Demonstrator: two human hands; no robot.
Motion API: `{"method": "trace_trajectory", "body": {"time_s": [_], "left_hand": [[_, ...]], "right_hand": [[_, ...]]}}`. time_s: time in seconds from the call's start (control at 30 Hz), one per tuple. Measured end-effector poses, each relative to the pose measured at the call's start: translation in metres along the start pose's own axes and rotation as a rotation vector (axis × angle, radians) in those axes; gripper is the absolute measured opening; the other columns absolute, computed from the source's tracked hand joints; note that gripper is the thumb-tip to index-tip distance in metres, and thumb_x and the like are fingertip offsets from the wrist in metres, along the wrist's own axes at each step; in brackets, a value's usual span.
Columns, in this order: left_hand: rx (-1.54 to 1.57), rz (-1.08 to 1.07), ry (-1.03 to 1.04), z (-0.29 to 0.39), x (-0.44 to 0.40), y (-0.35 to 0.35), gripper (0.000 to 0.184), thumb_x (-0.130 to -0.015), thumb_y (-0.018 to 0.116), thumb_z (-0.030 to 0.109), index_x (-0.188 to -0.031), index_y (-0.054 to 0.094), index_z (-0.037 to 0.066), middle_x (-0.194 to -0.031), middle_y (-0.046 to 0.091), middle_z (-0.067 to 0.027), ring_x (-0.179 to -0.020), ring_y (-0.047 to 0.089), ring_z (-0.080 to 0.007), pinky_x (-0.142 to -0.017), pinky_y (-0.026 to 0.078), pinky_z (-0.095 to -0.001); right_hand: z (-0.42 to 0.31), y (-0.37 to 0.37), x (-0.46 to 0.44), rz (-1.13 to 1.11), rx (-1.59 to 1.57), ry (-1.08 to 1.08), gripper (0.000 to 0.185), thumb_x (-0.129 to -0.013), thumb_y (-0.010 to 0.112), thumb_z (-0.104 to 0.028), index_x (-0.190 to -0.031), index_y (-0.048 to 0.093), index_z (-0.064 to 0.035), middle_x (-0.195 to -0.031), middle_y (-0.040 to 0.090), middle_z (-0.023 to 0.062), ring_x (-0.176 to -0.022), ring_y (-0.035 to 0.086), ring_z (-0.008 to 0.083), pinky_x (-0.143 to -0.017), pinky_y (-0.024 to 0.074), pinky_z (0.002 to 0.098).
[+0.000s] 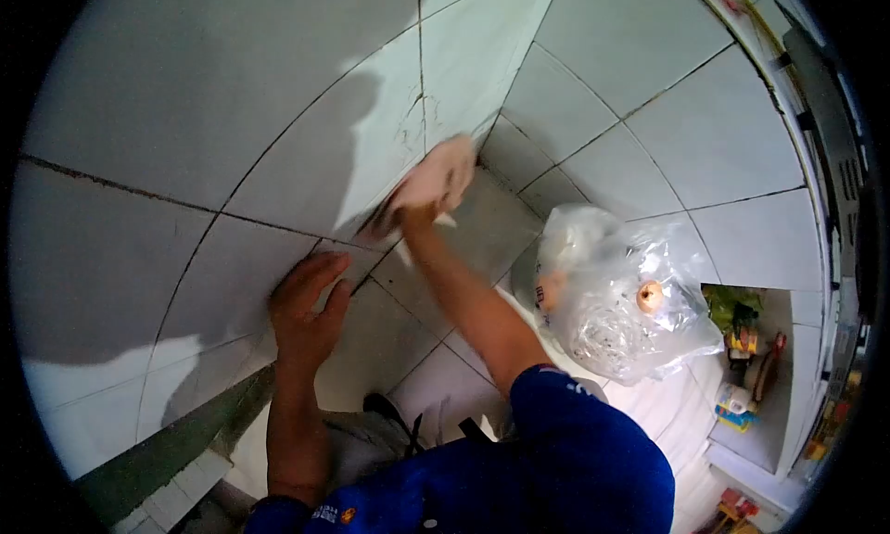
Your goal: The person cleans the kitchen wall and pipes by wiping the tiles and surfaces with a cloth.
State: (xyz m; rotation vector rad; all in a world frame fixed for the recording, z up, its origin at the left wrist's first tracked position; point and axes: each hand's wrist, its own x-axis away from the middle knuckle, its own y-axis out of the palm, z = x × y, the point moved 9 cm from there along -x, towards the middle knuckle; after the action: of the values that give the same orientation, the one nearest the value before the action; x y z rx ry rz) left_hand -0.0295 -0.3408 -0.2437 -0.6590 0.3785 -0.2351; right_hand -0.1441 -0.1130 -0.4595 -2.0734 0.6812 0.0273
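A crumpled pink cloth [443,174] is pressed to the tiled wall [297,163] low down, close to the corner. My right hand [416,216] grips it, with the arm stretched forward; the cloth hides most of the fingers, and its edges are blurred. To the left, my left hand [311,302] rests against the wall with nothing in it, the thumb held apart from the fingers. Dark marks run along the tile joints above the cloth.
A clear plastic bag [612,302] with an onion [650,296] showing stands on the right. Beyond it, a wall recess [765,432] holds bottles and packets. A dark green ledge [176,441] runs along the lower left. Floor tiles [445,376] lie below my arms.
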Motion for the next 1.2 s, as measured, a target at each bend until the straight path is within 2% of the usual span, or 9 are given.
{"method": "trace_trajectory", "body": {"time_s": [0.13, 0.33, 0.43, 0.57, 0.7, 0.8, 0.93, 1.07, 1.2], "left_hand": [[0.063, 0.003, -0.017, -0.002, -0.004, 0.003, 0.025, -0.083, 0.071, 0.000, -0.108, 0.072, 0.002, -0.109, 0.072, -0.0135, -0.100, 0.069, -0.0250, -0.088, 0.054, -0.0349], [-0.021, -0.046, -0.065, -0.005, -0.002, 0.017, 0.024, -0.083, 0.071, 0.000, -0.107, 0.071, 0.002, -0.110, 0.071, -0.0136, -0.101, 0.069, -0.0245, -0.089, 0.053, -0.0354], [-0.044, -0.036, -0.006, -0.009, 0.004, 0.008, 0.025, -0.084, 0.072, 0.001, -0.109, 0.071, 0.003, -0.111, 0.071, -0.0134, -0.102, 0.068, -0.0250, -0.090, 0.053, -0.0351], [0.015, -0.035, -0.045, -0.008, 0.005, 0.000, 0.027, -0.084, 0.072, 0.003, -0.111, 0.071, 0.004, -0.113, 0.071, -0.0129, -0.105, 0.068, -0.0248, -0.092, 0.053, -0.0356], [0.095, -0.053, -0.136, -0.014, 0.003, 0.004, 0.027, -0.084, 0.072, 0.002, -0.111, 0.071, 0.004, -0.113, 0.071, -0.0125, -0.105, 0.068, -0.0244, -0.092, 0.053, -0.0349], [0.082, -0.049, -0.035, -0.012, 0.005, 0.003, 0.028, -0.083, 0.072, 0.001, -0.111, 0.071, 0.003, -0.113, 0.071, -0.0127, -0.103, 0.068, -0.0246, -0.091, 0.053, -0.0343], [0.052, -0.078, -0.082, -0.016, 0.004, 0.005, 0.028, -0.082, 0.072, 0.000, -0.110, 0.071, 0.004, -0.115, 0.070, -0.0125, -0.104, 0.068, -0.0243, -0.091, 0.053, -0.0351], [0.011, -0.079, -0.011, -0.005, 0.002, 0.000, 0.029, -0.082, 0.071, -0.001, -0.110, 0.072, 0.004, -0.115, 0.070, -0.0124, -0.104, 0.068, -0.0236, -0.092, 0.052, -0.0342], [-0.045, -0.105, 0.053, 0.003, -0.001, 0.002, 0.030, -0.081, 0.071, -0.003, -0.111, 0.072, 0.004, -0.115, 0.070, -0.0128, -0.104, 0.068, -0.0236, -0.091, 0.053, -0.0333]], "right_hand": [[0.035, -0.009, -0.027, 0.077, -0.054, 0.217, 0.053, -0.091, 0.049, -0.039, -0.130, 0.054, -0.0049, -0.132, 0.057, 0.0123, -0.118, 0.055, 0.0275, -0.103, 0.0439, 0.0454], [-0.039, 0.021, 0.080, -0.095, -0.100, 0.019, 0.052, -0.092, 0.048, -0.037, -0.132, 0.052, -0.0038, -0.133, 0.056, 0.0130, -0.118, 0.055, 0.0276, -0.103, 0.0441, 0.0448], [-0.019, 0.011, 0.043, -0.038, -0.101, 0.026, 0.051, -0.093, 0.048, -0.035, -0.132, 0.051, -0.0032, -0.133, 0.056, 0.0133, -0.118, 0.055, 0.0276, -0.103, 0.0442, 0.0445], [0.055, -0.014, -0.041, 0.093, -0.114, 0.241, 0.051, -0.093, 0.047, -0.034, -0.133, 0.050, -0.0024, -0.133, 0.056, 0.0138, -0.118, 0.055, 0.0277, -0.103, 0.0443, 0.0441], [0.066, -0.010, -0.028, 0.120, -0.120, 0.373, 0.050, -0.094, 0.046, -0.032, -0.134, 0.049, -0.0016, -0.134, 0.056, 0.0142, -0.119, 0.056, 0.0278, -0.103, 0.0444, 0.0436], [0.024, 0.012, 0.029, 0.063, -0.119, 0.307, 0.050, -0.095, 0.045, -0.030, -0.135, 0.048, -0.0010, -0.134, 0.055, 0.0145, -0.119, 0.056, 0.0278, -0.103, 0.0445, 0.0433], [-0.034, 0.034, 0.090, -0.111, -0.128, 0.116, 0.049, -0.095, 0.045, -0.029, -0.135, 0.047, -0.0003, -0.135, 0.055, 0.0150, -0.119, 0.056, 0.0279, -0.103, 0.0446, 0.0429], [-0.009, 0.026, 0.046, -0.030, -0.119, 0.111, 0.049, -0.096, 0.044, -0.027, -0.136, 0.046, 0.0005, -0.135, 0.055, 0.0154, -0.119, 0.056, 0.0280, -0.103, 0.0447, 0.0425], [0.064, 0.004, -0.031, 0.119, -0.125, 0.305, 0.048, -0.097, 0.043, -0.025, -0.137, 0.045, 0.0013, -0.135, 0.055, 0.0159, -0.119, 0.056, 0.0280, -0.103, 0.0448, 0.0421]]}}
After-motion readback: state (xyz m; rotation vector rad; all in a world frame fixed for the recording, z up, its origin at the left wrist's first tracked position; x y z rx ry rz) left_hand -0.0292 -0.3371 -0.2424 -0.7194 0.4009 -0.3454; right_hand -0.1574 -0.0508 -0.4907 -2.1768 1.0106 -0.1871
